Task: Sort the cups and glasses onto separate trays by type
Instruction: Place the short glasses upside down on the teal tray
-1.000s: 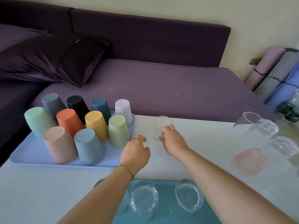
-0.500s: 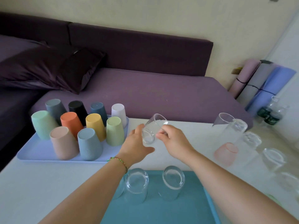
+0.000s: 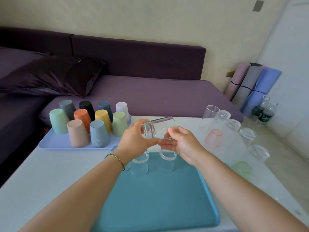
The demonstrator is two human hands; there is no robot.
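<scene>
Left hand (image 3: 133, 141), right hand (image 3: 184, 145) grip glass (image 3: 159, 129) above table (image 3: 41, 173), sofa (image 3: 150, 96) behind

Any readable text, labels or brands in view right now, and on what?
No text is readable.
Dark labels on the two bottles: too blurred to read.
Small tag beside the rolled mats: too small to read.
Held glass: no print visible.

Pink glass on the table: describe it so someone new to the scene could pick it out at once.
Find the white table in front of the purple sofa, then the group of glasses on its right side. The pink glass stands at that group's left edge, nearest the right hand; it alone is tinted pink among clear neighbours.
</scene>
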